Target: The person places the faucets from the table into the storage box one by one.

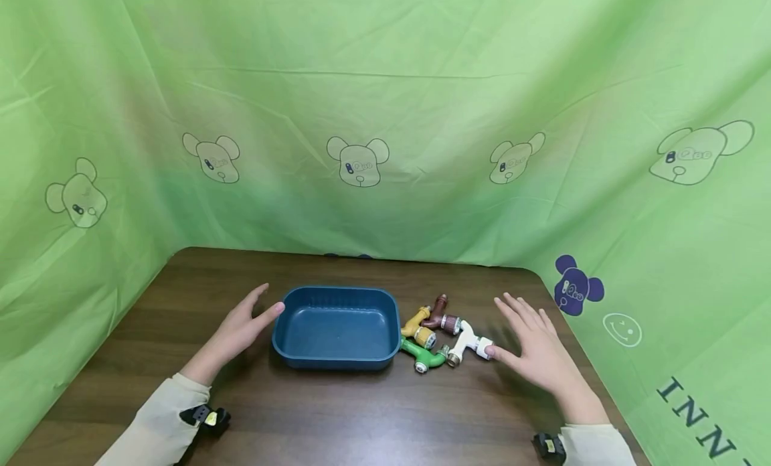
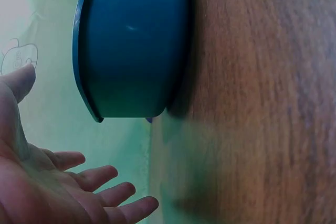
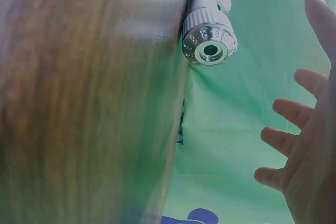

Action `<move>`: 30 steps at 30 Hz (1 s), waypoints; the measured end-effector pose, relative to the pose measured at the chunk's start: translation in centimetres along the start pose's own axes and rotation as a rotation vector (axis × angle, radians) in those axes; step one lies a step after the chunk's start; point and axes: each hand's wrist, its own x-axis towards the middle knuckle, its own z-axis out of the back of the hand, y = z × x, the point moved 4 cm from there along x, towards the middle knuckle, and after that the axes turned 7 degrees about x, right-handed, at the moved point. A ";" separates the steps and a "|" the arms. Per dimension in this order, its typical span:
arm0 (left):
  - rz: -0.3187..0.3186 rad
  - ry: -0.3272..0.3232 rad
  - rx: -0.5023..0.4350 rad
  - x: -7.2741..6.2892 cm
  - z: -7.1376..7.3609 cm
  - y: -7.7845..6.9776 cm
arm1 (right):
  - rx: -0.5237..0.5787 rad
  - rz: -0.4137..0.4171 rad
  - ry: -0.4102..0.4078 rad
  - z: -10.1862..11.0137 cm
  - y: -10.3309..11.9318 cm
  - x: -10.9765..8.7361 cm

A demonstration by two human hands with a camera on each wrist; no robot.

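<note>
A blue rectangular basin [image 1: 338, 361] stands on the table, its side wall [image 2: 136, 45] large in the left wrist view. Beside its left end my left hand [image 1: 237, 329] hovers with fingers spread, holding nothing. Four-coloured taps lie in a cluster against the basin's right side: a yellow tap [image 1: 415, 324], a dark brown tap [image 1: 438, 313], a green tap [image 1: 426, 356] and a white tap [image 1: 467, 340]. My right hand [image 1: 535, 349] is held to the right of the white tap, fingers extended and nothing in them. The white tap's ribbed end [image 3: 210, 38] faces the right wrist camera.
The brown wooden table [image 1: 337, 419] has rounded far corners. Green cloth [image 1: 361, 84] printed with bear heads hangs round its back and sides. A dark wrist device [image 1: 207, 418] sits on the left sleeve, another device [image 1: 549, 447] on the right.
</note>
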 end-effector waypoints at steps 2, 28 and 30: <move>0.003 0.001 -0.006 -0.1 -0.1 -0.1 | 0.005 -0.002 0.000 -0.1 0.0 0.0; 0.049 0.021 -0.140 0.5 -0.8 -0.1 | 0.012 -0.008 0.000 0.1 0.2 0.2; 0.052 0.026 -0.154 0.5 -0.8 -0.2 | 0.010 -0.009 0.000 0.2 0.3 0.1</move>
